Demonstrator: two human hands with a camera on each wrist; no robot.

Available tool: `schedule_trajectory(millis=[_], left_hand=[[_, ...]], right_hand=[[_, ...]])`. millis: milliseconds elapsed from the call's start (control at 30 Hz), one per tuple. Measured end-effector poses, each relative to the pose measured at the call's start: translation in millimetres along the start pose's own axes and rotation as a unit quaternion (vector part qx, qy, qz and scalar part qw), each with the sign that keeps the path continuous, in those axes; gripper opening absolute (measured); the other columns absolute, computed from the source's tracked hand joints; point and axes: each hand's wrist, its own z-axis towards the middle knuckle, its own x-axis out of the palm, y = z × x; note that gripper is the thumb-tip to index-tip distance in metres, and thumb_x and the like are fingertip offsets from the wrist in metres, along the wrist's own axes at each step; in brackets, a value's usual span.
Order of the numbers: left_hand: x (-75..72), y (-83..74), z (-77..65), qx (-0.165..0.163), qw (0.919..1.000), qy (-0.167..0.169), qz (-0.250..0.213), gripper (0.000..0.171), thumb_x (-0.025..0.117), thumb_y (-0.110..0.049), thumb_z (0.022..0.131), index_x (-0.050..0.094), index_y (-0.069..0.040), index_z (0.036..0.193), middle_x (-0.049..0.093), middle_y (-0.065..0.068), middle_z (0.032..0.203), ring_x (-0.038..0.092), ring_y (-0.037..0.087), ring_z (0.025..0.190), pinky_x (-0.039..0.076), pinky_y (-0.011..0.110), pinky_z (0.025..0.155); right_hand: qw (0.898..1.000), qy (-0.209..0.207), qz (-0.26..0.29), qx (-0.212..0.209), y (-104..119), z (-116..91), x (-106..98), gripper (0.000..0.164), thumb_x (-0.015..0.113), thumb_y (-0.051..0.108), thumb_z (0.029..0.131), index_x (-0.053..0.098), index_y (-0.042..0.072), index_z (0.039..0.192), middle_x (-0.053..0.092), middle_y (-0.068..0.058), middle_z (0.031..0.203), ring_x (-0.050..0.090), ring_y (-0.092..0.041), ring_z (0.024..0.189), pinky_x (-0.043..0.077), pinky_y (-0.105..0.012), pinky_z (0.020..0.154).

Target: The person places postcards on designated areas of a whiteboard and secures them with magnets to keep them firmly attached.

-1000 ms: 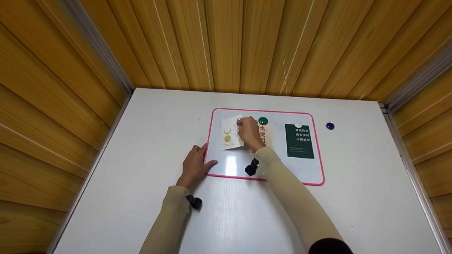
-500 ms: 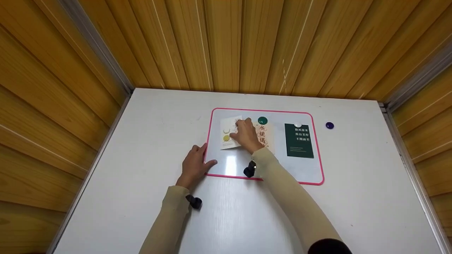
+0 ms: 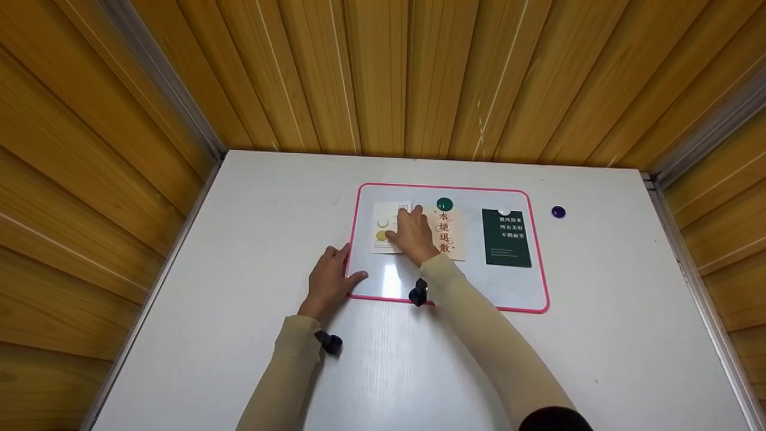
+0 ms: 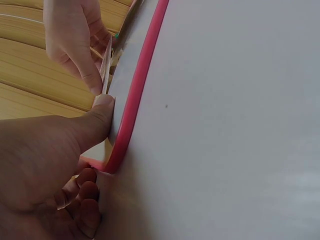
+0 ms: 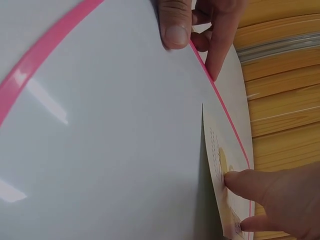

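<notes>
A pink-rimmed whiteboard (image 3: 371,281) lies on the table. My left hand (image 3: 328,280) grips its left edge near the lower corner, thumb over the face, other fingers curled at the rim. A pale card with yellow drawings (image 3: 383,246) lies on the board's left part. My right hand (image 3: 414,233) rests on this card, thumb and fingers spread over its printed face and covering its right side. In the right wrist view the card (image 5: 212,155) has its near edge lifted off the board. Beside it is a cream card with red characters (image 3: 455,239), a green round magnet (image 3: 444,205) at its top.
A dark green card (image 3: 507,248) lies on the board's right part, with a white round magnet (image 3: 504,212) at its top edge. Off the board, a purple round magnet (image 3: 558,212) sits on the white table (image 3: 628,287). Wood-patterned walls (image 3: 383,78) surround the table's back and sides.
My right hand has gone from pinching the pale card's right side to spreading its thumb and fingers on the card. The card lies straighter and flatter. My left hand has stayed put.
</notes>
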Motion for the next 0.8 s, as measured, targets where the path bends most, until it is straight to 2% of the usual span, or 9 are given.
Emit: schedule_trajectory(millis=[167,400,800], left_hand=[[0.1,0.1,-0.2,0.001,1.0000,-0.003,-0.004,0.085,0.083,-0.042,0.086,0.047,-0.005,0.153,0.056,0.012,0.109,0.049,0.023,0.087,0.046,0.039,0.082],[1.3,0.3,-1.4,0.010,0.9999,-0.012,0.003,0.084,0.083,-0.042,0.086,0.048,-0.006,0.153,0.056,0.011,0.107,0.049,0.022,0.085,0.046,0.038,0.079],[1.5,0.3,-1.9,0.003,0.9999,-0.010,-0.005,0.083,0.083,-0.041,0.087,0.048,-0.005,0.153,0.056,0.011,0.109,0.050,0.022,0.087,0.047,0.039,0.081]], right_hand=[[1.000,-0.005,-0.001,0.001,1.3,-1.6,2.0,0.052,0.076,0.025,0.095,0.058,-0.004,0.134,0.048,-0.025,0.126,0.056,-0.032,0.102,0.056,-0.041,0.086],[0.998,-0.021,-0.048,-0.022,2.2,-1.9,2.8,0.051,0.076,0.024,0.094,0.061,-0.007,0.131,0.052,-0.029,0.121,0.059,-0.037,0.101,0.057,-0.045,0.080],[0.999,-0.014,-0.046,-0.007,2.5,-1.8,3.6,0.050,0.075,0.024,0.095,0.061,-0.007,0.132,0.049,-0.028,0.122,0.057,-0.038,0.103,0.055,-0.045,0.080]])
